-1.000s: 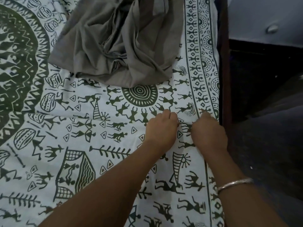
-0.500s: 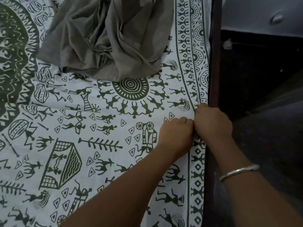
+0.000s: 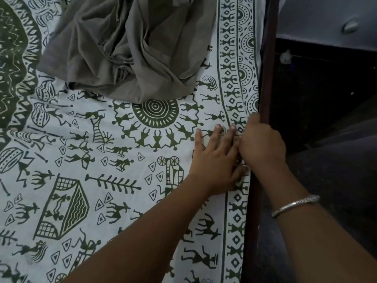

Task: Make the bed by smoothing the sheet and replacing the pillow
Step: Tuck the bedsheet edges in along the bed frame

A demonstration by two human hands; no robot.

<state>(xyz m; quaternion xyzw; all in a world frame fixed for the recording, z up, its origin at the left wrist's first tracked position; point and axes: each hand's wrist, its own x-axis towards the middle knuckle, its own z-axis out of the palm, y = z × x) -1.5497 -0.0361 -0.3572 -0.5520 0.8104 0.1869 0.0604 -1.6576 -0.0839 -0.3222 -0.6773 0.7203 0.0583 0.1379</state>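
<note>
Sheet: white, dark green figure print, spread over the mattress, bordered edge lying along the dark wooden rail. My left hand: flat, fingers straight and spread, pressing the cloth just beside the border. My right hand: fingers curled at the edge against the rail, apparently pinching the border; fingertips hidden. Method advised: pin with the flat palm, draw the border taut and evenly, no jerking. Grey cloth: crumpled heap farther up the sheet. Pillow: not in view.
</note>
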